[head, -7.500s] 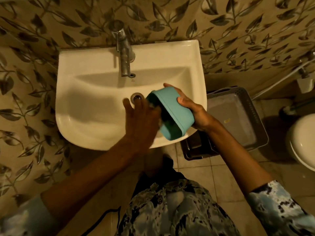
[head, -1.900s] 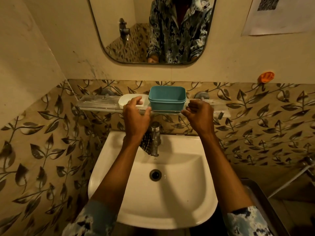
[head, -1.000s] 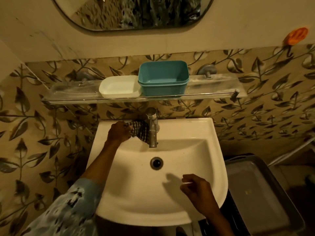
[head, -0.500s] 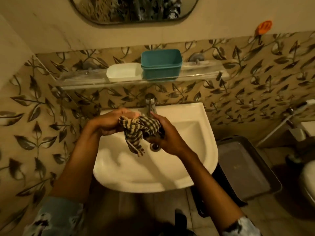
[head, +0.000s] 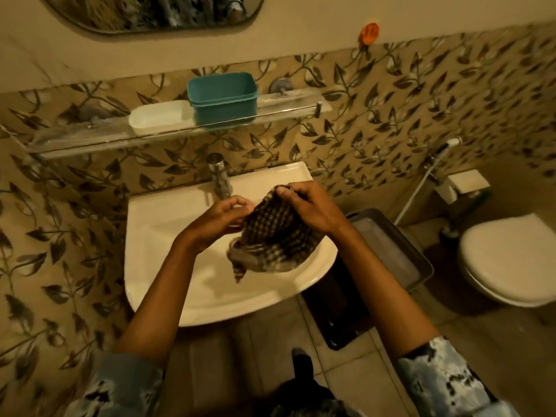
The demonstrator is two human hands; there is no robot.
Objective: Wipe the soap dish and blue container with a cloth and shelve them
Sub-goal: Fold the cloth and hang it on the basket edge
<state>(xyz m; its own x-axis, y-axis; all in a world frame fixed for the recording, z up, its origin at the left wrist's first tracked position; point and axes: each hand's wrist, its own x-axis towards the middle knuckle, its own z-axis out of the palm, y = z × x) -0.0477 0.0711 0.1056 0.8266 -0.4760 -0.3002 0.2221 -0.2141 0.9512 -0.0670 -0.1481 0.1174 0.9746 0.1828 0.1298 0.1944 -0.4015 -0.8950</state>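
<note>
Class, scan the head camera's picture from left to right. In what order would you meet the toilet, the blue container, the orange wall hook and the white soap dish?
white soap dish → blue container → orange wall hook → toilet

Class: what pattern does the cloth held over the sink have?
The cloth is dark-and-light checked; head view shows it.

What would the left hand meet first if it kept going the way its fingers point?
The checked cloth: the left hand points at its near edge and seems to pinch it, though depth is unclear. Just beyond is the right hand, gripping the same cloth.
</note>
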